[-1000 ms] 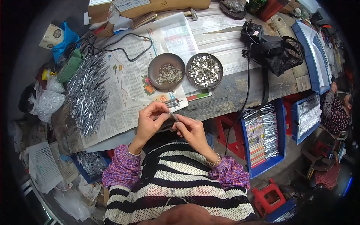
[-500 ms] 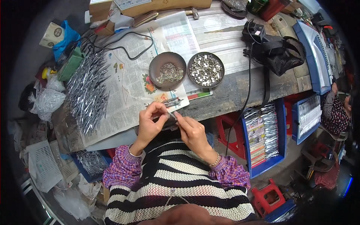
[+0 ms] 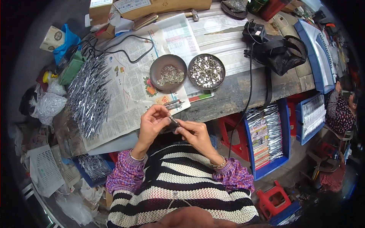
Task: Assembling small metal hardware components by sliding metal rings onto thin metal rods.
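My left hand (image 3: 151,125) pinches a small, slim metal piece (image 3: 173,121) between thumb and forefinger, just off the table's front edge. On the piece's other end, the fingers of my right hand (image 3: 195,133) are closed too. Its exact kind is too small to make out. Beyond my hands lie a few similar slim metal pieces (image 3: 174,104) on the newspaper (image 3: 125,108). Farther back stand two round dishes: the left dish (image 3: 167,61) holds tiny metal pins (image 3: 170,76), the right one small shiny silver pieces (image 3: 206,71).
A large heap of slender metal pieces (image 3: 88,97) covers the table's left side. A black cable (image 3: 131,59), a hammer (image 3: 195,15) and a black mesh bag (image 3: 291,57) lie farther back. Blue trays (image 3: 283,157) and a red stool (image 3: 274,201) are at the right, near another person (image 3: 339,112).
My right hand has turned and its fingers have shifted along the metal piece, which now shows more between both hands. The view has moved slightly.
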